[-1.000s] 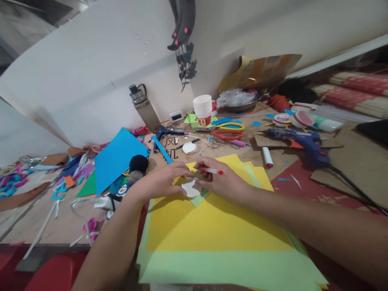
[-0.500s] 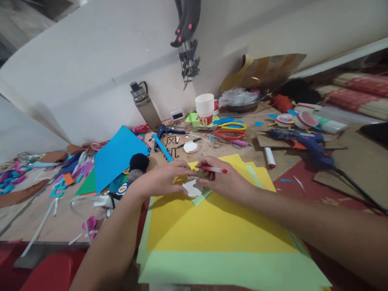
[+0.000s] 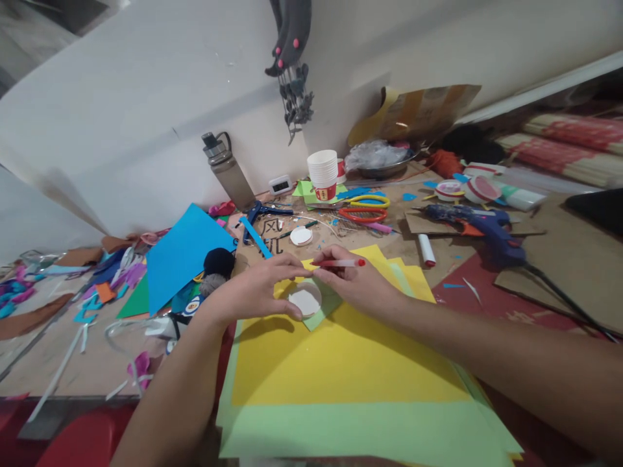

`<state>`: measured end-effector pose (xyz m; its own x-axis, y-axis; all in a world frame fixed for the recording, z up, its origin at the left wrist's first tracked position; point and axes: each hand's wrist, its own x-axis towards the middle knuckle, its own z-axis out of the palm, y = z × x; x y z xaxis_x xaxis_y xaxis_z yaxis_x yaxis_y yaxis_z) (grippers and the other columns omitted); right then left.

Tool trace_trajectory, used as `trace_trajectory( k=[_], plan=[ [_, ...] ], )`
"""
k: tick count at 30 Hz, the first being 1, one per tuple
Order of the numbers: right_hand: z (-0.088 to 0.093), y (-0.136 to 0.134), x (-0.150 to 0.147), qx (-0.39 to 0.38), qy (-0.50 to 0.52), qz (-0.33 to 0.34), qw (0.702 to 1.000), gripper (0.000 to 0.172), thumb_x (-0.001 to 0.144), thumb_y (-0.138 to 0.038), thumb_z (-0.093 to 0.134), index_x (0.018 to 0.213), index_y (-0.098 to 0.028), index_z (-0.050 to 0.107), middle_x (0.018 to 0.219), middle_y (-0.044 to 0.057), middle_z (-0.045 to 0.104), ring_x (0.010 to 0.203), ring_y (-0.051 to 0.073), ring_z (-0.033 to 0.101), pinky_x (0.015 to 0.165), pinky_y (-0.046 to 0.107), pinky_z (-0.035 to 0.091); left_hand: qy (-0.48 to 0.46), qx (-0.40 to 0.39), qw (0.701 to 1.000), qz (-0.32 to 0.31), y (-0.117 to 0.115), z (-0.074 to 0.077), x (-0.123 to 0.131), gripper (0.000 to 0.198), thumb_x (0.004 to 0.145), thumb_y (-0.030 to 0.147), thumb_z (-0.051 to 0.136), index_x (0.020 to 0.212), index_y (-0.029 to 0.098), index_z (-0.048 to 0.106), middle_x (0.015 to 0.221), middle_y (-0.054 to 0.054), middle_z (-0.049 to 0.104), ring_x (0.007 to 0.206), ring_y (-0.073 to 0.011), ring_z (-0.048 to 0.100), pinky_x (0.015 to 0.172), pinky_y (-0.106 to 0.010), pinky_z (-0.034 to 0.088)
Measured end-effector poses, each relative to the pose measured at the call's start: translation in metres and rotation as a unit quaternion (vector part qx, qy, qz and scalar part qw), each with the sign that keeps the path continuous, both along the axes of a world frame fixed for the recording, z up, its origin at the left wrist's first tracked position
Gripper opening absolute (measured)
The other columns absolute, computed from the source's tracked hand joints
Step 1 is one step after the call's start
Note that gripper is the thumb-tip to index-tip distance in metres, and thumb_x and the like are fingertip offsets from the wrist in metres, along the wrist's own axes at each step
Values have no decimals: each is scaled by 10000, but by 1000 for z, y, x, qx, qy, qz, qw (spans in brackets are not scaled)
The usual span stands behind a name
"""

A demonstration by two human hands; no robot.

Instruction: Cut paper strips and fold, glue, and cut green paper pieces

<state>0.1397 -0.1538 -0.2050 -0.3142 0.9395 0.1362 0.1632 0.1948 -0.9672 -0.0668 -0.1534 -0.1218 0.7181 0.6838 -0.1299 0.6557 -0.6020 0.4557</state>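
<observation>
My left hand (image 3: 257, 288) presses down on a round white lid (image 3: 304, 301) that lies on a small light green paper piece (image 3: 327, 303), thumb and fingers curled about its rim. My right hand (image 3: 357, 285) holds a white pen with a red cap (image 3: 342, 263), its tip at the lid's far edge. Both rest on a yellow paper sheet (image 3: 341, 357) stacked on larger light green sheets (image 3: 350, 431).
Blue paper (image 3: 182, 253), a black pompom (image 3: 219, 261), a grey bottle (image 3: 226, 170), a stack of white cups (image 3: 323, 174), red and yellow scissors (image 3: 365, 209), a blue glue gun (image 3: 481, 224) and a glue stick (image 3: 427, 250) crowd the table. Paper scraps litter the left side.
My right hand has lifted a little with the pen, so more of the white lid shows. The view has shifted slightly.
</observation>
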Motion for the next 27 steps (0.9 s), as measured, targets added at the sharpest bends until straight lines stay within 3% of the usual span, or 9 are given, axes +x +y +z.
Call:
trace_trajectory(
  k=[8, 14, 21, 27],
  plan=[
    [4, -1, 2, 17, 0, -10, 1000, 139, 890, -318, 494, 936, -211, 570, 849, 11, 648, 797, 165, 599, 669, 282, 433, 27, -2, 999, -26, 1, -4, 7, 457, 794, 391, 679, 1232, 280, 619, 1190, -79, 586, 1082, -229, 570, 940, -353, 442],
    [7, 1, 5, 54, 36, -50, 997, 182, 915, -345, 466, 897, -204, 580, 814, 20, 620, 772, 159, 583, 663, 279, 442, 35, -4, 999, -8, 0, -4, 6, 510, 793, 405, 678, 1282, 301, 578, 1222, -83, 575, 1089, -243, 569, 941, -373, 444],
    [3, 5, 6, 32, 36, -25, 999, 238, 923, -380, 439, 808, -208, 558, 640, -16, 574, 586, 131, 529, 559, 257, 403, 47, -9, 999, -15, 0, -5, 5, 445, 804, 438, 655, 1220, 283, 625, 1211, -83, 562, 1087, -239, 564, 942, -355, 442],
    [5, 4, 5, 26, 33, -28, 999, 220, 913, -364, 453, 785, -209, 543, 649, -22, 562, 592, 125, 525, 567, 251, 405, 50, -18, 999, -12, 4, -5, 6, 438, 811, 435, 648, 1222, 287, 616, 1189, -72, 563, 1076, -223, 559, 929, -336, 445]
  ],
)
